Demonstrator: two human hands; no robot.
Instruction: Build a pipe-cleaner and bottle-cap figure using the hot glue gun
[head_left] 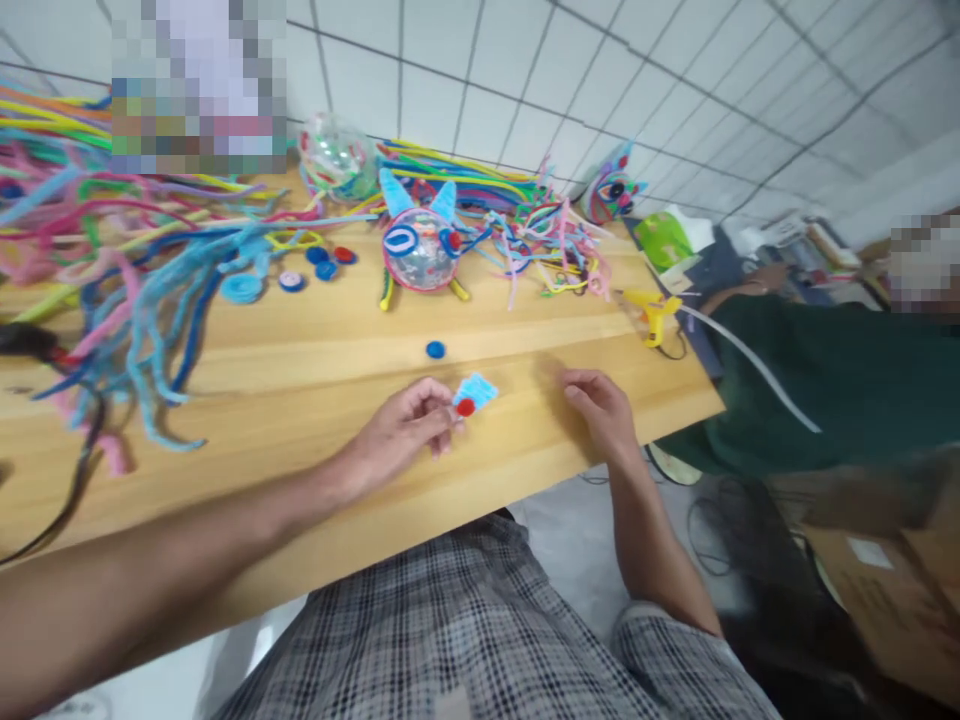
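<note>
My left hand (420, 418) is closed, pinching a light blue fuzzy pipe-cleaner piece (478, 389) with a red round disc (466, 407) on it, just above the table. My right hand (602, 408) is over the table's front edge, fingers loosely bent and slightly apart, a little blurred; I see nothing in it. A dark blue coiled disc (436, 349) lies just beyond my left hand. Farther back stands a clear ball figure (421, 250) with light blue ears, a blue-and-white ringed eye and small yellow feet.
A yellow glue gun (654, 314) lies at the table's right end. Loose pipe cleaners (161, 310) spread over the left side, near coiled discs (291, 281). Another clear ball (336, 158) and a decorated figure (609, 190) stand behind. A person in a dark green garment (817, 370) is at right.
</note>
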